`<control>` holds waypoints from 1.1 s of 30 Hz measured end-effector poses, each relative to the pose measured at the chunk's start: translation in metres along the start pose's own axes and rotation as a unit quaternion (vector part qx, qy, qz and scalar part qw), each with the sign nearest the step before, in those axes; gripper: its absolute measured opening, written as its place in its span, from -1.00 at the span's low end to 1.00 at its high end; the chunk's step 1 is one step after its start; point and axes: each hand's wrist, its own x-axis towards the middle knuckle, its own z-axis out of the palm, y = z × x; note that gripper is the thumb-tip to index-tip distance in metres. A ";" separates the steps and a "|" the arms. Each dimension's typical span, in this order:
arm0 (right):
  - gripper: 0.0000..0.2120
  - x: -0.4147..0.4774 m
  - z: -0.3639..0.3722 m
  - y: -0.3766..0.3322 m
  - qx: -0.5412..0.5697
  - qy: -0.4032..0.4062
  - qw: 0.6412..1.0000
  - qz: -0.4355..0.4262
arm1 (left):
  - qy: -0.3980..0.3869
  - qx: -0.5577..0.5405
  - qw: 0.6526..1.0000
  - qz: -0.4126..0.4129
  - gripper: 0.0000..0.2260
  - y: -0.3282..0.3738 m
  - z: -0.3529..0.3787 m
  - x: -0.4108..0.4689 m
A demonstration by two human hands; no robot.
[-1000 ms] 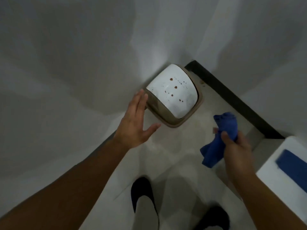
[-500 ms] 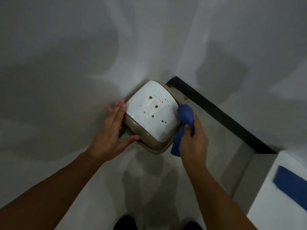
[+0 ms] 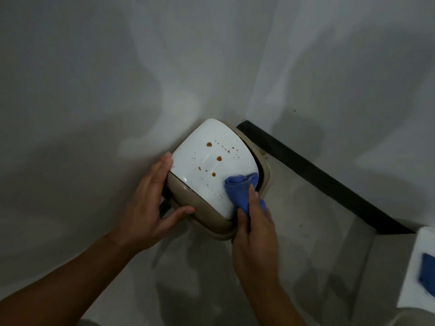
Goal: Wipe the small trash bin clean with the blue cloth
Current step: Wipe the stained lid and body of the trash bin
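So the small trash bin (image 3: 211,215) is tucked right into the corner where the two grey walls (image 3: 117,78) meet, and it sits between the person's two hands. It's got a beige body and a white lid (image 3: 211,165) on top, and the lid is speckled with brown spots (image 3: 219,158), a few fat drops plus rows of tiny ones.

The left hand (image 3: 150,203) is spread open and flat against the bin's left side, fingers pointing up along the edge of the lid, thumb hooked out across the front of the beige body. It's not gripping anything, just bracing the bin.

The right hand (image 3: 255,234) is on the opposite side, closed around the blue cloth (image 3: 240,187). The cloth is bunched up and sticks out past the fingertips, pressed onto the lid's corner nearest that hand. The brown spots are all just beyond the cloth, toward the left hand and the wall.

Past the right hand there's a black strip (image 3: 317,175) running along the base of the wall, and the pale floor (image 3: 200,278) shows under both forearms. Way off to the outside of the right arm there's a white surface (image 3: 419,278) with something else blue (image 3: 427,278) on it, too blurry to say what it is.
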 end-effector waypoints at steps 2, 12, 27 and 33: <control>-0.50 0.000 0.000 0.003 -0.021 0.020 1.000 -0.005 | 0.000 0.001 1.000 0.005 -0.16 0.003 -0.002 0.001; -0.50 0.010 0.000 -0.023 0.010 0.006 1.000 -0.028 | -0.003 0.011 1.000 -0.001 -0.16 0.013 -0.006 0.002; -0.71 0.039 -0.051 -0.014 0.319 0.083 0.932 0.151 | -0.005 0.043 0.999 0.002 -0.16 0.023 -0.012 0.003; -0.85 0.040 -0.042 0.011 0.542 -0.075 0.799 0.248 | -0.004 0.027 1.000 -0.011 -0.12 0.027 -0.010 0.002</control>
